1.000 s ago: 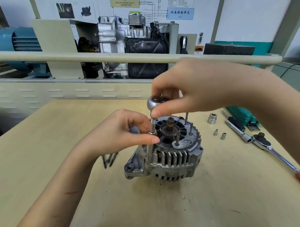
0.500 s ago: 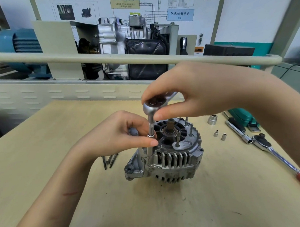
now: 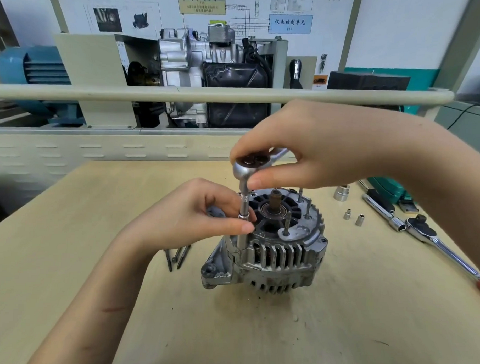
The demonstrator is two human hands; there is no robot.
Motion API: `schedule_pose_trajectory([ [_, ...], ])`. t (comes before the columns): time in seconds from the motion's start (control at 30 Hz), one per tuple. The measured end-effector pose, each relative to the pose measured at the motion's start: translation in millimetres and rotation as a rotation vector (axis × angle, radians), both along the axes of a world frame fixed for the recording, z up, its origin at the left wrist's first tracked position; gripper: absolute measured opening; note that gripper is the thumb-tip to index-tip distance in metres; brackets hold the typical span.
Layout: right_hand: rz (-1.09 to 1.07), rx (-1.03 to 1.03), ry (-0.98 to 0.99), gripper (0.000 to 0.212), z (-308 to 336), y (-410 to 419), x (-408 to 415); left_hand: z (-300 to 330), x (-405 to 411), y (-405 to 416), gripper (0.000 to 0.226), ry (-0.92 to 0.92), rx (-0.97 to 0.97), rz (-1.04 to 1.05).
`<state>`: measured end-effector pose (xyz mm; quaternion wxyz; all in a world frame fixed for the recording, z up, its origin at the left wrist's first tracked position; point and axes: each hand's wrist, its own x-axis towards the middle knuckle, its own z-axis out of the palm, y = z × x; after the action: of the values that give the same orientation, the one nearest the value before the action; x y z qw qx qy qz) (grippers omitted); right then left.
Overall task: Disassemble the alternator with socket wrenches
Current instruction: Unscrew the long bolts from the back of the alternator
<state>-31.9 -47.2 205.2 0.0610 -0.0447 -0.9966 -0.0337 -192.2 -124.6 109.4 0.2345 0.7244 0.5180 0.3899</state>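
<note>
Alternator [image 3: 272, 251] is sitting mid-table [image 3: 337, 335], shaft [image 3: 275, 200] pointing straight up, mounting ear facing us at lower left. We are standing a small socket wrench [image 3: 247, 168] with its extension [image 3: 243, 222] upright at the housing's near-left edge, long axis vertical, parallel to the shaft. Our right hand [image 3: 316, 154] is curling over the ratchet head, thumb and fingers pinching it. Our left hand [image 3: 194, 218] is pinching the extension partway down, thumb tip in front. Three removed bolts [image 3: 176, 254] are lying left of the housing; loose sockets [image 3: 353, 217] and a larger ratchet [image 3: 433, 237] are lying to the right.
</note>
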Motion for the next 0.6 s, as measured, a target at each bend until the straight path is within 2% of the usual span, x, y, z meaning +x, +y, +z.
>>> schedule_pose_trajectory([
  [0.07,-0.038,0.028,0.008,0.044,-0.2,0.0,-0.5,-1.5,1.1,1.4,0.004,0.011,0.021,0.030],
  [0.23,-0.090,0.151,0.043,0.056,-2.5,-2.9,-1.9,-3.6,1.5,5.6,0.031,0.037,0.040,0.082],
  [0.3,-0.059,0.133,0.029,0.052,-2.7,-2.0,-2.0,-2.7,0.4,4.8,0.025,0.020,0.005,0.064],
  [0.4,-0.001,0.027,-0.006,0.034,-1.1,0.2,-1.7,-1.0,0.1,1.2,0.012,-0.016,-0.025,0.016],
  [0.6,0.037,-0.011,0.003,0.027,-1.8,3.1,-3.2,-0.9,-1.6,0.9,0.023,0.012,0.014,0.063],
])
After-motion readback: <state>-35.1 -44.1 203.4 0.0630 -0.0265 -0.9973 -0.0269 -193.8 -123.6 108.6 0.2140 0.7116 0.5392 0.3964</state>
